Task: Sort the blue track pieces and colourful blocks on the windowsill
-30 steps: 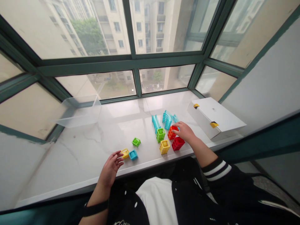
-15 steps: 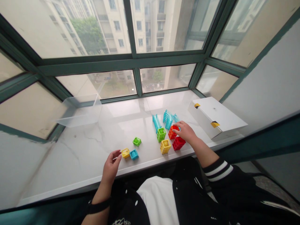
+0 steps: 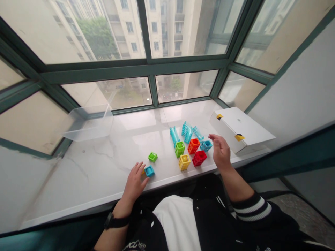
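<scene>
My left hand [image 3: 136, 180] reaches over a small yellow block [image 3: 143, 171], hiding most of it. Its fingers and thumb are spread, the thumb beside a small blue block [image 3: 150, 171]. Slightly farther back lies a small green block [image 3: 153, 157]. To the right, my right hand [image 3: 222, 153] hovers with loosely bent fingers apart, nothing visible in them. Closest to it is a blue block tower [image 3: 206, 145]. Also grouped there are an orange-red block tower [image 3: 193, 146], a red one [image 3: 199, 158], a yellow one [image 3: 184, 162] and a green one [image 3: 180, 149].
Behind the towers lie translucent blue track pieces: a straight one [image 3: 174, 136], a curved one [image 3: 187, 131] and another [image 3: 198, 133]. A clear plastic bin [image 3: 89, 130] stands at the back left, a white box [image 3: 243, 127] at the right. Windows rise behind the marble sill [image 3: 104, 174].
My right hand has drawn back rightward from the orange-red tower, uncovering the blue tower. My left hand has moved right, over the small yellow block.
</scene>
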`<state>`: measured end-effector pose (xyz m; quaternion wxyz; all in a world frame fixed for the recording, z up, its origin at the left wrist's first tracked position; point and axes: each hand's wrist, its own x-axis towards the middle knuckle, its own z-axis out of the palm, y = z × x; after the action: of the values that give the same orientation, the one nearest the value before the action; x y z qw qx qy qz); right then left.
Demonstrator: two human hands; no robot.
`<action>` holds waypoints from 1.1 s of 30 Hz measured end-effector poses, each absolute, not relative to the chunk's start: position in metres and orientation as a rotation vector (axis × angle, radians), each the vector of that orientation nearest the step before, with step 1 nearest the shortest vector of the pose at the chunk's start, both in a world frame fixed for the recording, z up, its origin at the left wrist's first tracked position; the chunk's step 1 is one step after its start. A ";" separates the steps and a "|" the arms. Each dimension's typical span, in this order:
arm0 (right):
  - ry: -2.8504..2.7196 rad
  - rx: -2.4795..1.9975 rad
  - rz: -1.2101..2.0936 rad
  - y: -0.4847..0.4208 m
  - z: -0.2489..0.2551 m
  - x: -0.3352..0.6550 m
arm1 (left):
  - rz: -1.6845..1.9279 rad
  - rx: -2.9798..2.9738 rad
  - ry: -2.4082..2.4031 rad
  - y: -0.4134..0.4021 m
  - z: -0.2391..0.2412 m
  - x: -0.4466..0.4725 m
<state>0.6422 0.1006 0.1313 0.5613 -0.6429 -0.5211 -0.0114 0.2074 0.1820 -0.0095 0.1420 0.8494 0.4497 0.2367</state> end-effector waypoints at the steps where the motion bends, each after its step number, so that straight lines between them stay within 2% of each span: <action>1: -1.182 -1.513 -0.021 0.096 0.129 0.645 | 0.662 2.463 1.294 0.182 -0.011 0.210; 20: -1.087 -1.591 0.074 0.079 0.098 0.640 | 0.525 2.484 1.508 0.169 0.001 0.245; 28: -1.044 -1.550 0.111 0.080 0.088 0.641 | 0.491 2.391 1.396 0.172 0.006 0.244; 33: -1.051 -1.542 0.103 0.078 0.093 0.642 | 0.604 2.271 1.298 0.175 0.010 0.237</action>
<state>0.6424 0.0777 0.0933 0.5942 -0.6636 -0.4523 0.0443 0.2371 0.1751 0.0098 0.2264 0.8240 0.4709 0.2191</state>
